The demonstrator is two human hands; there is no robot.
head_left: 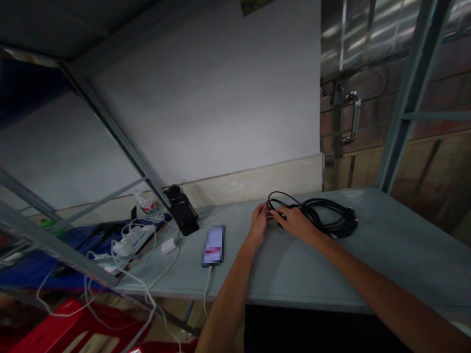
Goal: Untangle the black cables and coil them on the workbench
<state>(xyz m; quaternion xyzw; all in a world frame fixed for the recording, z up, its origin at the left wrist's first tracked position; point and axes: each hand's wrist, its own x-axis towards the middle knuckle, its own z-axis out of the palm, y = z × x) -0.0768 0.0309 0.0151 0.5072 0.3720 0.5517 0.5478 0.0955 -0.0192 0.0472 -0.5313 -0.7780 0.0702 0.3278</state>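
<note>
A coiled black cable [331, 220] lies on the grey board [294, 274], with a thin loop of it rising at its left end. My left hand [259, 218] is closed on that loop, thumb and fingers bent round the strand. Close beside it, my right hand [294, 221] is closed over the same end of the cable, its fingers pointing left. Most of the coil spreads out to the right of both hands. The cable's end between the fingers is too small to make out.
A phone [214, 245] on a white charging cord lies left of my hands. Beyond it are a black box-like item [181, 211], a white adapter [169, 245], a power strip [134, 240] and a plastic bottle [147, 203]. Metal posts [412, 98] flank the board; a red stool [73, 323] stands below.
</note>
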